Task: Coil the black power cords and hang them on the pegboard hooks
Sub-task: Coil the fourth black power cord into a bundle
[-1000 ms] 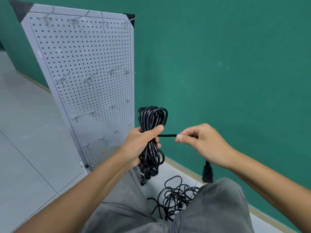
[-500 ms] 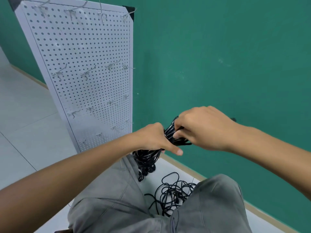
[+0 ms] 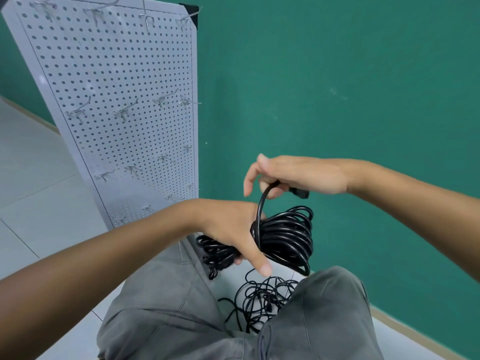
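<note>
Coiled power cord (image 3: 285, 235): its middle is covered by the left hand (image 3: 231, 229), whose curled fingers are out of sight behind the bundle.
Plug (image 3: 300, 192): mostly hidden under the right hand (image 3: 293, 175); only a black end shows.
Loose cords (image 3: 262, 300): partly hidden between the grey trouser legs (image 3: 166, 307).
Pegboard (image 3: 117, 100): cut off at the top and left edges; lower right corner behind the left forearm.
Top hooks (image 3: 146, 20): blurred, clipped by the edge.

Both forearms are bare from the edge of view to the wrist, with no sleeve, watch or ring showing on the left hand (image 3: 228, 229) or the right hand (image 3: 298, 175). The fingernails are short and plain. The legs wear loose grey trousers (image 3: 166, 307) of soft creased cloth with stitched seams.
</note>
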{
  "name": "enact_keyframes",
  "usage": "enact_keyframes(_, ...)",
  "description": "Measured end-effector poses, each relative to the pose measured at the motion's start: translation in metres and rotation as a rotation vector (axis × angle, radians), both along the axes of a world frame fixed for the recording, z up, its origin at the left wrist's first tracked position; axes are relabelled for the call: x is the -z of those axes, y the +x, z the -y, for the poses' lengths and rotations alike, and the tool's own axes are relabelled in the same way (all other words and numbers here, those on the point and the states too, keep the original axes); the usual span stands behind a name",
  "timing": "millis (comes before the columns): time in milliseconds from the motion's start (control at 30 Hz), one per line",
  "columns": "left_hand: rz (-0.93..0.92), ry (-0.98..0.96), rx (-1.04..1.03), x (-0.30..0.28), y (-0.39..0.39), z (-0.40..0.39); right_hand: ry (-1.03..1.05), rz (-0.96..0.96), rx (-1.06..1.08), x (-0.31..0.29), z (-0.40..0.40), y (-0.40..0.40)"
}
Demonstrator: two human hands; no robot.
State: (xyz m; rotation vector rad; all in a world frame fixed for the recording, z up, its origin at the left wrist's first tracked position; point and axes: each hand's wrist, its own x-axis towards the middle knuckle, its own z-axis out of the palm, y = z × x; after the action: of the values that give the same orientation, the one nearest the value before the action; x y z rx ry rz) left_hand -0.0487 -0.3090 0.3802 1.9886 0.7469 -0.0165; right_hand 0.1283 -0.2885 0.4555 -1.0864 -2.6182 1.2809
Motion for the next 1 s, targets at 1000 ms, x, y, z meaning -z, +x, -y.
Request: enact_keyframes(1000,1.027,-0.909,-0.235,0.045,0.003,0.036,-0.082,-0.613,0.291,0.08,0.03,0.032)
